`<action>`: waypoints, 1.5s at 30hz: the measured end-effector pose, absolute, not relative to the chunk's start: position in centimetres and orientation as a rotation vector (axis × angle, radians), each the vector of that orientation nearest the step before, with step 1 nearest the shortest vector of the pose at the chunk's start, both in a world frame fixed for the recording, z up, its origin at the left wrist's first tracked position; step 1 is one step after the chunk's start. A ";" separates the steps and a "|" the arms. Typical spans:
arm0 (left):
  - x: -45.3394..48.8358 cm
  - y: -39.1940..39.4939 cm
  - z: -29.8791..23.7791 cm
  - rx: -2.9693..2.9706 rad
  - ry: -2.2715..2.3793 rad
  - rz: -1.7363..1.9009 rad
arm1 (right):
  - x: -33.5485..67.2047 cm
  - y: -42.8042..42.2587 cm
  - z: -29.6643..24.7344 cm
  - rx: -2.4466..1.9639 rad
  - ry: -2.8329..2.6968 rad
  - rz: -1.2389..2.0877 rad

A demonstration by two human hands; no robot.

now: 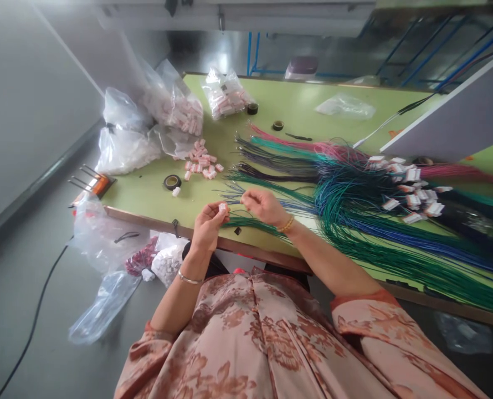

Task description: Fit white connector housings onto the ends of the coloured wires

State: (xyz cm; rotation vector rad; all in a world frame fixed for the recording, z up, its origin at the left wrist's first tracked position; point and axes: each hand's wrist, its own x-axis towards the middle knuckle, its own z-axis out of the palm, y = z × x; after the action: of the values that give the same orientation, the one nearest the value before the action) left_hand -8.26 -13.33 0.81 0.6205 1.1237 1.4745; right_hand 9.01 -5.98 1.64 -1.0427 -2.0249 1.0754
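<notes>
White connector at table edge, pinched in our left hand | right hand curled, we cannot tell on what | bunched connectors look wired; loose pile apparently not yet

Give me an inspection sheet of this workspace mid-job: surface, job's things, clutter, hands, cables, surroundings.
Surface: light green tabletop, brown edge.
Job's things: small white-and-orange plastic connector in the left hand; a loose pile of similar connectors; long, thin green, blue, black and pink wires.
Clutter: round black tape rolls; crumpled clear plastic bag.
Hands: left pinches the connector; right hand is pinched shut, anything in it too small to tell.
Cables: black cable on the grey floor, left; thin white-and-black cord, far right.
Surroundings: blue metal frames beyond the tabletop.
</notes>
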 end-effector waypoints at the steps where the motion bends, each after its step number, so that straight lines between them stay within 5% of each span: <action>1: -8.7 -13.3 0.8 0.615 1.128 1.460 | 9.6 -5.3 1.7 -1.094 -2.046 1.003; 9: -9.9 -13.3 0.3 0.595 1.074 1.389 | 10.2 -3.3 0.2 -1.440 -2.537 0.467; 17: -10.0 -13.5 -0.3 0.556 1.086 1.372 | 10.4 -3.2 -0.1 -1.289 -2.630 0.236; 28: -9.1 -13.3 -0.4 0.547 1.056 1.358 | 6.2 -1.2 0.5 -1.134 -2.332 0.895; 45: -8.3 -12.5 -0.4 0.428 0.877 1.432 | 5.9 -3.6 3.2 -1.047 -1.945 1.135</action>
State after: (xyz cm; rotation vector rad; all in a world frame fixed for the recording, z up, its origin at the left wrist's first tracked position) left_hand -8.29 -12.47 -0.35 0.4283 0.8769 1.4319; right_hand 5.88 -3.55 3.18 -1.0467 -1.9449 1.1349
